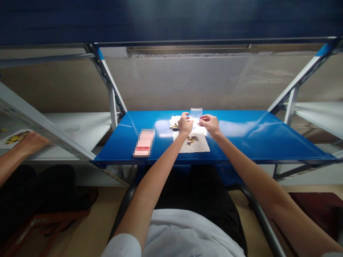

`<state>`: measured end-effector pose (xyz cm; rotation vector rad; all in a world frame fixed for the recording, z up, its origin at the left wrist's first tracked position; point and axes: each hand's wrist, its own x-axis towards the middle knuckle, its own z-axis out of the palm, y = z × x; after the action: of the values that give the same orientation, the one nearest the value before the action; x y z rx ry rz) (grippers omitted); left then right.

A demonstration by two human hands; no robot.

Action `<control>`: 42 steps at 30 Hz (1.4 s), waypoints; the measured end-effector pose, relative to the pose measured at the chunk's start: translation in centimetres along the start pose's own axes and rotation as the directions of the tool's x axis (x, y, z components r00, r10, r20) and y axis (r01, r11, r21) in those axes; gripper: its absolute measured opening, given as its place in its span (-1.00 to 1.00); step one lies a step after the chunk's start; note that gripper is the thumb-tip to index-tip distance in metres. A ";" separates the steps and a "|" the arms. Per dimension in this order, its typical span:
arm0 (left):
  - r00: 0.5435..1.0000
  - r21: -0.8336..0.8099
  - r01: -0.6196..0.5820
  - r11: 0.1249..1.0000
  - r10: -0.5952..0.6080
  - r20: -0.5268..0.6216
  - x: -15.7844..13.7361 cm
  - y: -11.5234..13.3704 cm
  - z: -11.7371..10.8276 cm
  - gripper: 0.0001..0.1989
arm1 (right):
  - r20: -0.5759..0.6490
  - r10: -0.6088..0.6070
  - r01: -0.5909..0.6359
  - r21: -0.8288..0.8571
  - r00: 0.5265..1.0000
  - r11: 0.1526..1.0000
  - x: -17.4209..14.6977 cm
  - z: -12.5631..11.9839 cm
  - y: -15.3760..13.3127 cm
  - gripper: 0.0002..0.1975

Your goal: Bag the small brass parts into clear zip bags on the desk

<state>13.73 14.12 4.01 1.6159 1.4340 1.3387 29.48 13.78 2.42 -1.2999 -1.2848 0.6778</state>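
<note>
Fingers curled but apart, my left hand (185, 125) is over the table's middle, beside a small clear zip bag (196, 113). From the other side my right hand (211, 125) reaches in with thumb and fingertips pinched together near the bag's lower right. Whether either hand touches the bag, and what the right fingertips hold, I cannot make out. Several small brass-coloured metal pieces (192, 139) lie on a white cloth or paper sheet (199, 147) just below my hands. A second cluster of brass-coloured pieces (174, 126) rests on white material left of my left hand.
The blue table (241, 142) stands between slanted metal frame posts (111, 85), under a blue shelf (171, 21). A pink, blurred-out card (144, 143) lies at its left. Further left, another person's hand (34, 142) is by yellowish pieces (17, 137) on a white table.
</note>
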 end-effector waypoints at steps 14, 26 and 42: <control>0.971 0.110 -0.226 0.968 0.214 0.106 -1.8 -0.9 -0.8 -0.65 | 0.028 -0.066 0.065 -0.719 0.997 0.692 -0.1 1.6 0.7 -0.59; 0.999 0.519 0.043 0.854 -0.039 -0.018 -0.4 -2.2 -7.1 -0.62 | 0.108 -0.208 0.229 -0.616 0.972 0.754 -0.6 2.7 -0.9 -0.63; 0.998 -0.238 -0.057 0.970 0.050 -0.034 -1.1 -3.0 -9.2 -0.62 | 0.152 0.058 -0.044 -0.099 0.987 0.994 -3.6 5.2 -5.1 -0.63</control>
<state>4.15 12.11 3.91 1.4919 1.1993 1.5079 22.34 10.95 5.03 -1.3835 -1.4280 0.7738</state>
